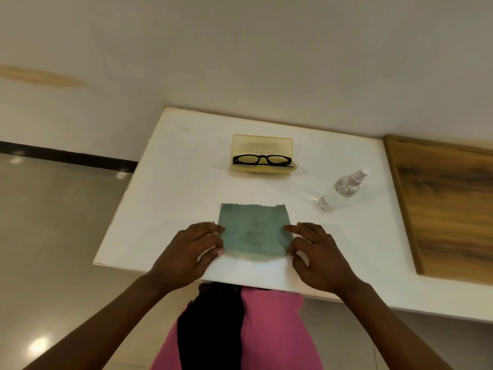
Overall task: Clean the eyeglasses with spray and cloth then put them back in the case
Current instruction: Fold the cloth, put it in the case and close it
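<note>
White worktop (170,182) filling centre, right end cut off by frame. Green cloth (253,231) lying flat at 6 o'clock near front edge. Left hand (190,252) touching cloth's left edge, fingers loosely bent, resting rather than gripping. Right hand (317,252) pinching cloth's right edge; exact hold hard to make out. Yellow case (262,153) sitting open at 12 o'clock, black eyeglasses (262,160) lying inside, temples partly hidden. Clear spray bottle (344,189) standing at 2 o'clock, contents hard to see.
</note>
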